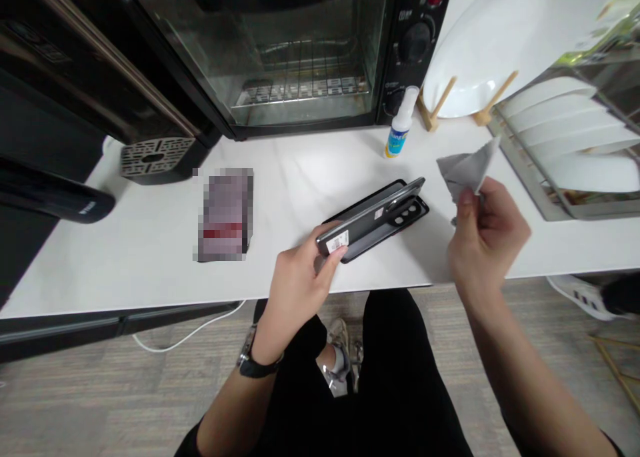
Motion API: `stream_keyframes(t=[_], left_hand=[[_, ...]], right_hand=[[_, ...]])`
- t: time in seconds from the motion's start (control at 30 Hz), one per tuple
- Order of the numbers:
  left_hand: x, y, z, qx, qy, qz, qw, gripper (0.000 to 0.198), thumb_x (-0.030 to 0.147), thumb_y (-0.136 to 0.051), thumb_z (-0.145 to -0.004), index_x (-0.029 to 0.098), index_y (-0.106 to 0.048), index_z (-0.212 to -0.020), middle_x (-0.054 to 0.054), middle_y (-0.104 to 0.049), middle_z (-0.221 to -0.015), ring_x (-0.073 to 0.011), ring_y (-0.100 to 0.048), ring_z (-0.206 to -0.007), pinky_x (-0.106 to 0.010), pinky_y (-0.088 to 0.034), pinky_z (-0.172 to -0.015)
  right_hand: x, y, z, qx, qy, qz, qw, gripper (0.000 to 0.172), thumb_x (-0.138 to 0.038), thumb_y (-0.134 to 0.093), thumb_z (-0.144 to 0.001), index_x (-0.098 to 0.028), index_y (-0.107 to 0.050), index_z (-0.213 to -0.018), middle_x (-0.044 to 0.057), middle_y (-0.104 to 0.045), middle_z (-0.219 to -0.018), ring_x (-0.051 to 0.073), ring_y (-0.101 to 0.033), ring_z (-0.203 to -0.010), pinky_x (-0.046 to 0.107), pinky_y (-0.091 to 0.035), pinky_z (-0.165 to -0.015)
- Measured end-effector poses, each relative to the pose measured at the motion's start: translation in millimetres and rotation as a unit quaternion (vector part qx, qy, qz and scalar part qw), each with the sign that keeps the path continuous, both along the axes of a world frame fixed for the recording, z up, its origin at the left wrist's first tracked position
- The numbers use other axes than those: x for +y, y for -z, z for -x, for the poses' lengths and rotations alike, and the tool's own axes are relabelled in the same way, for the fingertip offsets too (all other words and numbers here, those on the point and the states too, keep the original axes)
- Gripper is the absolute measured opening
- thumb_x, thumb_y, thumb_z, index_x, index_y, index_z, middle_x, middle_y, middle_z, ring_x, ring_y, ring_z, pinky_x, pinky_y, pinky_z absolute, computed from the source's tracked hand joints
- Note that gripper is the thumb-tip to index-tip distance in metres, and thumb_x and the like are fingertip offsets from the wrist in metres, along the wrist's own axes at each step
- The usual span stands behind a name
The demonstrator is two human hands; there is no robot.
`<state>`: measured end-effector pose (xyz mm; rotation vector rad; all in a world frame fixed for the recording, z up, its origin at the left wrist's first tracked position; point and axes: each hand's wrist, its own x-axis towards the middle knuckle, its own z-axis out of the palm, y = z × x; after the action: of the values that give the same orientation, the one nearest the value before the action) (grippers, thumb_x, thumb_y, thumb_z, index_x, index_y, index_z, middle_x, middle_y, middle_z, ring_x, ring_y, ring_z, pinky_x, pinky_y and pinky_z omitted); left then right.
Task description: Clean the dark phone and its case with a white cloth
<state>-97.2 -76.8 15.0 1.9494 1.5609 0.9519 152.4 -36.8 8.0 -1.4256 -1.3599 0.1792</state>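
Note:
My left hand (303, 273) grips the lower end of a dark phone (367, 215), thumb on top by a white label. The phone is tilted up on its long edge. Under and behind it lies a black phone case (385, 233) with a camera cutout, resting on the counter. To the right, my right hand (483, 233) is raised above the counter and pinches a folded grey cloth (467, 167) between thumb and fingers. A small white spray bottle (399, 127) with a blue label stands upright beyond the phone.
A black toaster oven (300, 50) stands at the back. On the left are a coffee-machine-like appliance with a drip grate (157, 157) and a blurred-out flat object (226, 213). White plates (575, 120) sit in a rack at right. The counter's front edge runs before my legs.

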Motion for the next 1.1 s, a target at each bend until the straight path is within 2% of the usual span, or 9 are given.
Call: stream_keyframes(t=[0.1, 0.2, 0.4, 0.53, 0.67, 0.77, 0.87, 1.0, 1.1], left_hand=[[-1, -0.9, -1, 0.031, 0.004, -0.014, 0.999, 0.028, 0.033, -0.067, -0.104, 0.026, -0.069, -0.132, 0.003, -0.081, -0.090, -0.0147, -0.075, -0.070, -0.025, -0.055, -0.066], [-1, 0.1, 0, 0.039, 0.010, -0.012, 0.999, 0.023, 0.035, -0.067, -0.104, 0.023, -0.071, -0.123, 0.002, -0.079, -0.083, -0.0149, -0.072, -0.064, -0.026, -0.054, -0.063], [-1, 9.4, 4, 0.095, 0.000, -0.059, 0.994, 0.020, 0.030, -0.056, -0.103, 0.022, -0.072, -0.110, -0.008, -0.080, -0.094, -0.0278, -0.078, -0.085, -0.043, -0.062, -0.076], [-1, 9.3, 3, 0.082, -0.002, -0.048, 0.995, 0.018, 0.036, -0.064, -0.103, 0.022, -0.073, -0.099, -0.004, -0.079, -0.082, -0.0230, -0.076, -0.072, -0.035, -0.058, -0.068], [-1, 4.0, 0, 0.061, -0.007, -0.041, 0.997, 0.023, 0.038, -0.068, -0.104, 0.023, -0.073, -0.120, 0.001, -0.080, -0.084, -0.0164, -0.074, -0.067, -0.027, -0.053, -0.064], [-2, 2.2, -1, 0.067, -0.003, -0.048, 0.997, 0.026, 0.036, -0.067, -0.104, 0.024, -0.072, -0.126, 0.003, -0.078, -0.080, -0.0152, -0.072, -0.064, -0.026, -0.051, -0.063], [-2, 4.1, -1, 0.081, -0.005, -0.054, 0.995, 0.022, 0.037, -0.067, -0.104, 0.022, -0.073, -0.119, 0.002, -0.077, -0.078, -0.0151, -0.070, -0.060, -0.026, -0.051, -0.062], [0, 9.3, 1, 0.115, -0.006, -0.117, 0.986, 0.019, 0.031, -0.060, -0.103, 0.019, -0.074, -0.104, -0.005, -0.079, -0.083, -0.0220, -0.075, -0.071, -0.034, -0.058, -0.070], [0, 10.0, 1, 0.120, -0.005, -0.113, 0.986, 0.018, 0.030, -0.059, -0.102, 0.020, -0.074, -0.101, -0.005, -0.080, -0.087, -0.0225, -0.076, -0.074, -0.034, -0.058, -0.073]], right_hand=[[-10, -5.4, 16, -0.100, -0.090, -0.014, 0.991, 0.038, -0.021, -0.042, -0.111, -0.020, -0.070, -0.137, 0.011, -0.076, -0.138, 0.031, -0.073, -0.127, 0.053, -0.059, -0.109], [-20, -12.5, 40, -0.202, -0.197, -0.017, 0.959, 0.049, -0.008, -0.035, -0.110, -0.020, -0.059, -0.149, 0.008, -0.060, -0.161, 0.024, -0.045, -0.159, 0.060, -0.027, -0.136], [-39, -18.3, 76, -0.310, -0.337, -0.088, 0.885, 0.045, -0.008, -0.042, -0.109, -0.012, -0.058, -0.151, 0.006, -0.059, -0.161, 0.017, -0.042, -0.160, 0.041, -0.024, -0.139], [-27, -15.3, 57, -0.274, -0.292, -0.047, 0.915, 0.051, -0.004, -0.036, -0.108, -0.019, -0.057, -0.153, 0.004, -0.062, -0.159, 0.016, -0.044, -0.159, 0.046, -0.029, -0.137], [-3, -13.3, 23, -0.230, -0.184, -0.010, 0.956, 0.060, -0.003, -0.030, -0.105, -0.027, -0.059, -0.152, 0.003, -0.065, -0.156, 0.021, -0.049, -0.156, 0.056, -0.034, -0.134], [4, -13.3, 19, -0.215, -0.163, 0.001, 0.963, 0.061, -0.004, -0.029, -0.104, -0.026, -0.059, -0.152, 0.004, -0.062, -0.158, 0.024, -0.046, -0.158, 0.059, -0.035, -0.133], [-10, -14.4, 39, -0.221, -0.185, -0.012, 0.958, 0.059, -0.002, -0.029, -0.105, -0.021, -0.060, -0.151, 0.006, -0.064, -0.157, 0.022, -0.044, -0.159, 0.056, -0.034, -0.135], [-37, -17.3, 73, -0.280, -0.291, -0.059, 0.913, 0.053, -0.002, -0.038, -0.105, -0.018, -0.060, -0.152, 0.005, -0.064, -0.156, 0.018, -0.045, -0.158, 0.045, -0.032, -0.137], [-37, -17.6, 73, -0.282, -0.310, -0.060, 0.906, 0.053, -0.004, -0.040, -0.106, -0.020, -0.058, -0.154, 0.004, -0.064, -0.156, 0.018, -0.045, -0.158, 0.044, -0.033, -0.136]])
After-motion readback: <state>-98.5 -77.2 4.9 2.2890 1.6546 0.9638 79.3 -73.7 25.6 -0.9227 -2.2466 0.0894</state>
